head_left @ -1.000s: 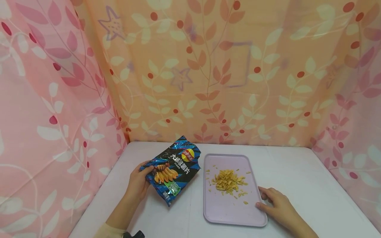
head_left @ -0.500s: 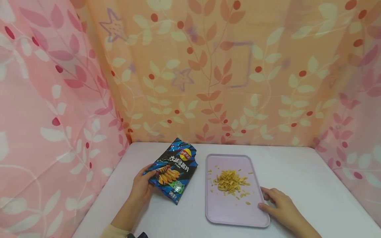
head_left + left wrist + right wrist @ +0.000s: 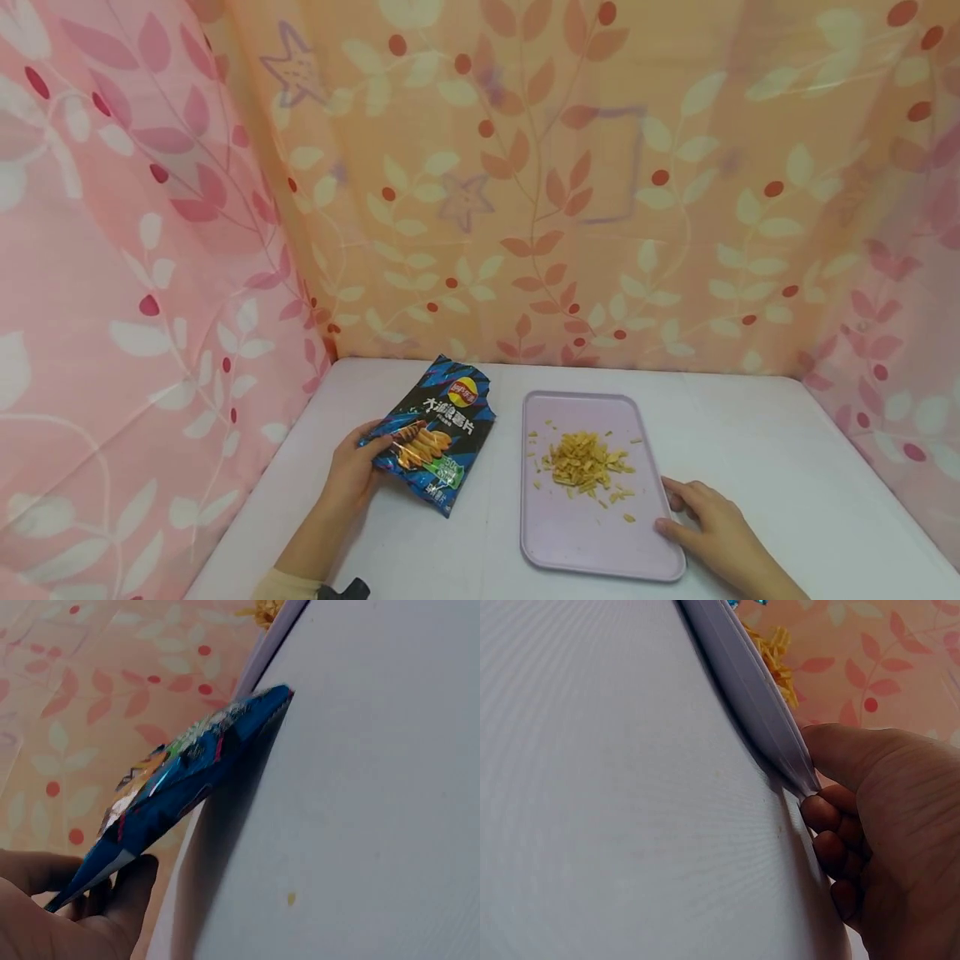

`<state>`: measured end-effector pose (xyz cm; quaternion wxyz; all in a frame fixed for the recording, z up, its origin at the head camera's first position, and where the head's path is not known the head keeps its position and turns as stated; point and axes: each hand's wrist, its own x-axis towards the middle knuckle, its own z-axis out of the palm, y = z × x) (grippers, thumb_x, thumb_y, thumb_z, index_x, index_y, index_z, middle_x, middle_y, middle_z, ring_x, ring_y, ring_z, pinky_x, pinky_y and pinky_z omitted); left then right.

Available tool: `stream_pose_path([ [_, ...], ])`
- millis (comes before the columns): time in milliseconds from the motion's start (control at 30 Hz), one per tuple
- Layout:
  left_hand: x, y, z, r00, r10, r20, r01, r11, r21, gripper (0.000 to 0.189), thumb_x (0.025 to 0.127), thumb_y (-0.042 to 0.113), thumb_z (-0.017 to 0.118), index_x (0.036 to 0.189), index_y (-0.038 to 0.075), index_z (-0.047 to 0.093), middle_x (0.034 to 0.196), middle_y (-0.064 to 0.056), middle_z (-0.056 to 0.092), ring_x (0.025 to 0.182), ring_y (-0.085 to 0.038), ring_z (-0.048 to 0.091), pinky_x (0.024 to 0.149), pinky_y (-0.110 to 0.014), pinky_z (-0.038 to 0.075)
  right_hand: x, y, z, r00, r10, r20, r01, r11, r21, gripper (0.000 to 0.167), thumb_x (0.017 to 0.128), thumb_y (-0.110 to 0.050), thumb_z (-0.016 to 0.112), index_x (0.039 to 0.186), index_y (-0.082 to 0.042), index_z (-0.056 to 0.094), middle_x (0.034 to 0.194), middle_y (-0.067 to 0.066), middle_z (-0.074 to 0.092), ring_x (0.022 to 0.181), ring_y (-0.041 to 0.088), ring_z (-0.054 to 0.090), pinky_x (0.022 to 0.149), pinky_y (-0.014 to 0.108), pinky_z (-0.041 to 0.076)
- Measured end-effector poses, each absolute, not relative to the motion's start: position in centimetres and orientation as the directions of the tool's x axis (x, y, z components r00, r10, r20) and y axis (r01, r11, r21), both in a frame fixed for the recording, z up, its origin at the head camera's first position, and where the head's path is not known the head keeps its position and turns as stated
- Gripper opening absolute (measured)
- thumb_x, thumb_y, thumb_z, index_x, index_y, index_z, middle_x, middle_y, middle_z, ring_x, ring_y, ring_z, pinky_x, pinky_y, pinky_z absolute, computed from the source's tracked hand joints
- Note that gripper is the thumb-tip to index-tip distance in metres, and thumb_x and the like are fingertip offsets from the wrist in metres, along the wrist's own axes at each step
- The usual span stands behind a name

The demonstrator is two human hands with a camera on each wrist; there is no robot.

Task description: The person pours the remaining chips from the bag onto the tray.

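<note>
My left hand [image 3: 352,475] pinches a blue and black chip bag [image 3: 442,433] by its left side, thumb on the printed front. The left wrist view shows the bag [image 3: 195,765] edge-on and tilted, its far corner low over the white table, with my fingers [image 3: 127,900] beneath it. To the right lies a pale purple tray [image 3: 577,546] bearing a heap of yellow chip pieces [image 3: 585,462], with loose bits around it. My right hand [image 3: 712,525] holds the tray's right edge. In the right wrist view the thumb rests at the rim [image 3: 780,727] and the other fingers curl below.
A white table [image 3: 795,467] carries everything. Patterned curtains [image 3: 562,183] close off the back and both sides. A small yellow crumb [image 3: 292,898] lies on the white surface in the left wrist view. Something black [image 3: 348,590] sits at my left wrist.
The bag has drawn slightly left and down, widening the gap to the tray. My right hand keeps its place at the tray's edge. The head view has shifted a little.
</note>
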<state>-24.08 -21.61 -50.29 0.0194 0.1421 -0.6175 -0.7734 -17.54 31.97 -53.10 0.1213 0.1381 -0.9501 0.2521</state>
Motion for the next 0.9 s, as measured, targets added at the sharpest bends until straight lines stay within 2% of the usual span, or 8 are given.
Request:
stream_pose_path([
  [200, -23.9, -22.8, -50.3, -0.972, -0.161, -0.172, -0.171, -0.017, 0.985, 0.050, 0.099, 0.011, 0.067, 0.144, -0.001, 0.049, 0.141, -0.031, 0.052, 0.096, -0.019, 0.067, 0.078, -0.029, 0.060, -17.2, 31.9, -52.9, -0.934, -0.194, 0.301, -0.322, 0.824, -0.467, 0.064, 0.081, -0.041, 0.086, 0.130, -0.004, 0.067, 0.091, -0.018, 0.052, 0.079, -0.002, 0.043, 0.066, 0.023, 0.041],
  [333, -24.0, -23.5, -50.1, -0.979, -0.135, -0.149, -0.154, 0.025, 0.988, 0.046, 0.100, 0.014, 0.066, 0.141, -0.002, 0.053, 0.124, -0.024, 0.066, 0.089, -0.017, 0.069, 0.074, -0.027, 0.060, -17.0, 31.8, -52.7, -0.939, -0.183, 0.290, -0.307, 0.826, -0.473, 0.064, 0.080, -0.040, 0.086, 0.130, -0.005, 0.067, 0.091, -0.017, 0.052, 0.078, -0.002, 0.043, 0.066, 0.024, 0.040],
  [467, -24.1, -24.0, -49.8, -0.981, -0.109, -0.158, -0.165, 0.053, 0.985, 0.047, 0.100, 0.019, 0.067, 0.139, -0.003, 0.054, 0.113, -0.016, 0.070, 0.086, -0.017, 0.068, 0.073, -0.029, 0.060, -17.1, 31.8, -52.6, -0.933, -0.185, 0.308, -0.317, 0.826, -0.465, 0.064, 0.080, -0.039, 0.087, 0.130, -0.005, 0.068, 0.091, -0.018, 0.053, 0.079, -0.002, 0.043, 0.066, 0.024, 0.041],
  [700, -24.2, -24.2, -50.0, -0.982, -0.036, -0.186, -0.189, 0.113, 0.975, 0.048, 0.099, 0.023, 0.069, 0.137, -0.003, 0.057, 0.115, -0.020, 0.069, 0.091, -0.022, 0.069, 0.078, -0.031, 0.060, -17.4, 31.9, -52.8, -0.921, -0.199, 0.335, -0.343, 0.823, -0.453, 0.063, 0.081, -0.039, 0.086, 0.129, -0.004, 0.068, 0.091, -0.019, 0.052, 0.079, -0.002, 0.044, 0.066, 0.023, 0.041],
  [900, -24.0, -24.7, -50.7, -0.983, 0.038, -0.182, -0.169, 0.233, 0.958, 0.052, 0.096, 0.022, 0.072, 0.137, -0.006, 0.056, 0.118, -0.022, 0.071, 0.095, -0.023, 0.071, 0.080, -0.036, 0.061, -17.5, 31.9, -53.2, -0.922, -0.205, 0.327, -0.347, 0.812, -0.470, 0.062, 0.081, -0.038, 0.086, 0.130, -0.004, 0.068, 0.092, -0.020, 0.052, 0.080, -0.003, 0.044, 0.068, 0.024, 0.042],
])
